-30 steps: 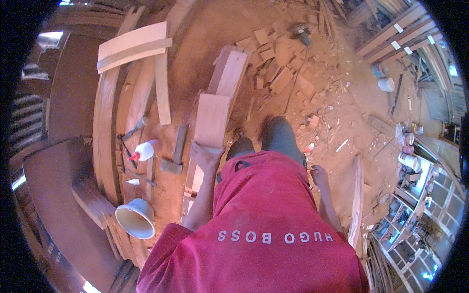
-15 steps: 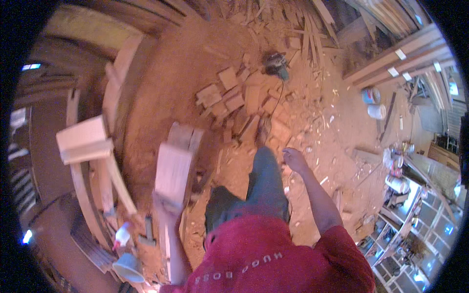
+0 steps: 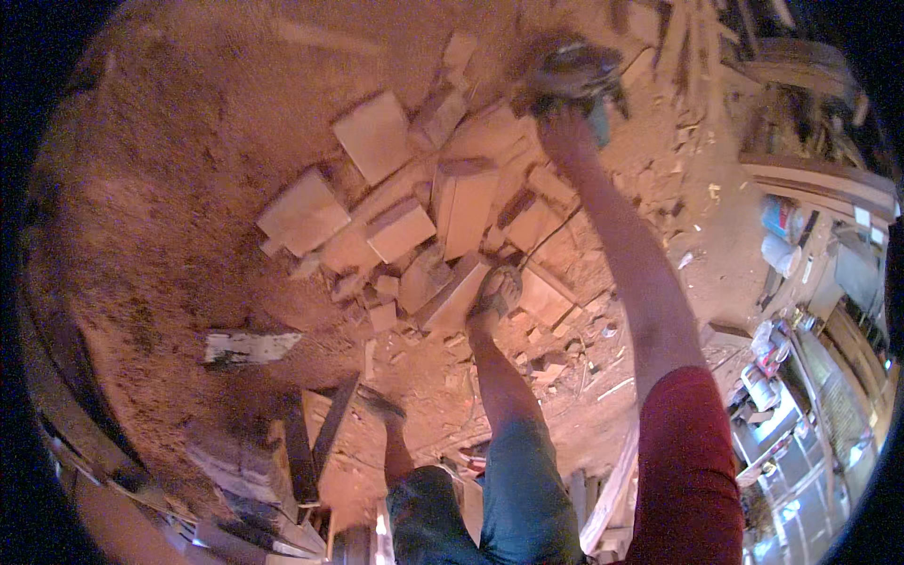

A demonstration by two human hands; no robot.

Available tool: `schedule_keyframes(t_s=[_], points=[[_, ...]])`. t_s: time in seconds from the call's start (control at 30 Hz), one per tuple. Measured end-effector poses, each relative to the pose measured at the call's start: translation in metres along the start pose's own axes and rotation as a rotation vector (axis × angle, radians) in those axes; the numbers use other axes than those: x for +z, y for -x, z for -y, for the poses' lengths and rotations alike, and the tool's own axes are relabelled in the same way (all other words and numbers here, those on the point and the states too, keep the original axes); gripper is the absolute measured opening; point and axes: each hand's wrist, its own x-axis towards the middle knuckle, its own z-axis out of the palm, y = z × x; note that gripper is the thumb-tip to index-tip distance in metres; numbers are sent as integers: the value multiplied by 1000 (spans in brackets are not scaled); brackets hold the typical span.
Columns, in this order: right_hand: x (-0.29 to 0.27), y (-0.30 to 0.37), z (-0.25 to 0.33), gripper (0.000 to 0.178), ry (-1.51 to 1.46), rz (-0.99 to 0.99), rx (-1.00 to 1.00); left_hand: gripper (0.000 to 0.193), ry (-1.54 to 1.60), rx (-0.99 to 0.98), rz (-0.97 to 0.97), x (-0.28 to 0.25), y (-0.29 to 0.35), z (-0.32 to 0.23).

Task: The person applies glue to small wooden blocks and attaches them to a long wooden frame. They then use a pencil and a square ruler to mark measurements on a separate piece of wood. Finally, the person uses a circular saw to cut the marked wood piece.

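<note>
Right hand (image 3: 565, 121) newly on grimy power tool (image 3: 576, 75)

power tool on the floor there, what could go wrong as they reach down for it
The right hand is stretched far out to the power tool while one foot stands on the pile of loose wood blocks, so a block could slide and cost them their balance. A thin cord runs across the offcuts near that foot and might snag. Whether the fingers have closed on the tool is too blurred to tell, so it may slip.
</note>
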Motion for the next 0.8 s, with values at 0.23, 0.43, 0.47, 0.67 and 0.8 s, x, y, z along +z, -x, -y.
schedule_keyframes(t_s=[0.23, 0.43, 0.47, 0.67, 0.8], points=[[64, -35, -51, 39, -100, -646, -101, 121, -106, -78, 0, 10, -8, -4], [-34, 91, -31, 60, -273, 120, 173, 120, -164, -83, -42, -6, 19, 16], [-57, 117, -25, 64, -434, 369, 350, 120, -161, -71, -43, -6, 19, 22], [-5, 319, -33, 72, -672, -212, 631, 120, -163, 72, -53, -10, 1, 53], [-42, 410, 15, 62, -746, -206, 789, 120, -201, 151, -104, -32, 32, 91]])
